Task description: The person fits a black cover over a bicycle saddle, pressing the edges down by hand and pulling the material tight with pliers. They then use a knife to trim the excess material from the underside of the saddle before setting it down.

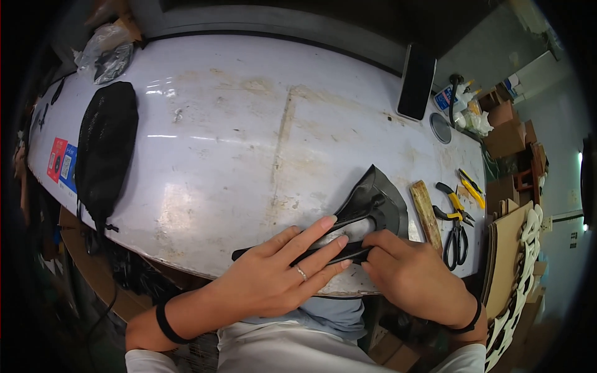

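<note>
A black, smooth, leather-like piece (390, 208) lies at the table's near edge, its wide flared end pointing away from me and a curved strap bending back toward me. My left hand (283, 267) rests flat across the strap, fingers stretched out and slightly apart, a ring on one of them. The strap's narrow tip sticks out to the left of that hand. Close by on the right, my right hand (410, 273) has its fingers curled in a pinch at the black strap (356, 253). Its fingertips are partly hidden, so their exact grip is unclear.
Right of my hands lie a worn wooden stick (426, 214), yellow-and-black pliers (459, 208) and black-handled scissors (457, 245). A phone (416, 84) stands at the back right near glue bottles (457, 99). A black mesh pouch (107, 149) lies on the left of the white table (211, 149).
</note>
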`<state>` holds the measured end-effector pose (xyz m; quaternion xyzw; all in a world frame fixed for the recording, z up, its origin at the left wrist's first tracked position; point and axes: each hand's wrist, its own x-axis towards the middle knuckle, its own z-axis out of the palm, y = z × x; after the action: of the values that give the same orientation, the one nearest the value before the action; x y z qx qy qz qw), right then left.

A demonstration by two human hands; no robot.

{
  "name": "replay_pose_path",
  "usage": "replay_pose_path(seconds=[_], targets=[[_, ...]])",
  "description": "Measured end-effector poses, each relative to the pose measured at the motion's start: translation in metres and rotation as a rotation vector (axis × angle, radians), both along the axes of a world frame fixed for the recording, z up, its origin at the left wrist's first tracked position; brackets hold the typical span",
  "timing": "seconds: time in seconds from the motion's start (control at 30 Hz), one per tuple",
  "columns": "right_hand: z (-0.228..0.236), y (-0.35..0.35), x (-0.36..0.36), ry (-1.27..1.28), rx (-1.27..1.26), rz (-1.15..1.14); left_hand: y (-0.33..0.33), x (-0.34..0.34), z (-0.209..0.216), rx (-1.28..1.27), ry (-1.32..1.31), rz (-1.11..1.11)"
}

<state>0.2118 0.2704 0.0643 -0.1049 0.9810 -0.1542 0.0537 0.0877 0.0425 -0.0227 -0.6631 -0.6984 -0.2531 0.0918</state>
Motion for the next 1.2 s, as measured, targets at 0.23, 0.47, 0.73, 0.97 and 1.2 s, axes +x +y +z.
replay_pose_path(seconds=[0.23, 0.47, 0.73, 0.97, 1.2], targets=[[-0.013, -0.002, 0.006, 0.072, 0.031, -0.009, 0.005, 0.015, -0.003, -0.043, -0.117, 0.064], [-0.017, -0.007, 0.008, 0.099, -0.047, -0.142, 0.016, 0.04, 0.009, -0.04, -0.316, 0.159], [-0.033, 0.007, 0.026, 0.191, -0.199, -0.138, 0.014, 0.046, 0.003, -0.01, -0.254, 0.144], [-0.03, 0.009, 0.028, 0.155, -0.268, -0.182, 0.024, 0.061, 0.0, -0.071, -0.159, 0.222], [-0.032, 0.02, 0.029, 0.116, -0.29, -0.148, 0.025, 0.069, -0.003, -0.121, -0.171, 0.26]])
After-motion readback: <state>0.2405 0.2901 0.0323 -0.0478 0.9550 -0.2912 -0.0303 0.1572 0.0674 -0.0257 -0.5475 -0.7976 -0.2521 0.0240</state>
